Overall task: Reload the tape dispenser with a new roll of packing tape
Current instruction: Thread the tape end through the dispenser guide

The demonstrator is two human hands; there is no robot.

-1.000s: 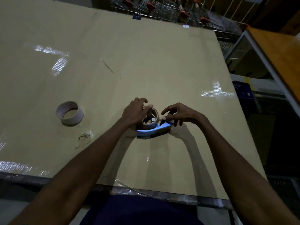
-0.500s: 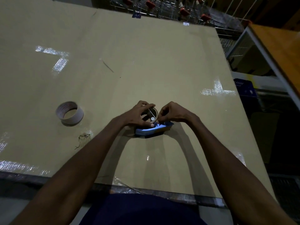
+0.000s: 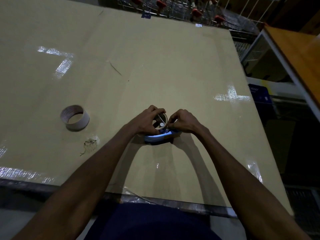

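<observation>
A blue tape dispenser (image 3: 155, 138) lies on the cardboard-covered table (image 3: 155, 66), near the front middle. A brown tape roll (image 3: 164, 118) sits on its hub, mostly hidden by my hands. My left hand (image 3: 147, 121) wraps around the roll's left side and holds it. On the roll's right rim, the fingertips of my right hand (image 3: 183, 121) are pinched together; whether they hold a tape end is too small to tell. A bare cardboard core (image 3: 74, 117) rests on the table to the left, apart from both hands.
A crumpled scrap of clear tape (image 3: 90, 144) lies left of the dispenser. The table's front edge carries strips of shiny tape. Shopping trolleys (image 3: 181, 7) stand beyond the far edge. A wooden-topped table (image 3: 297, 54) and a blue crate (image 3: 259, 94) are to the right.
My right hand has moved left from the dispenser's front onto the roll's right rim and pinched shut there. My left hand stays around the roll.
</observation>
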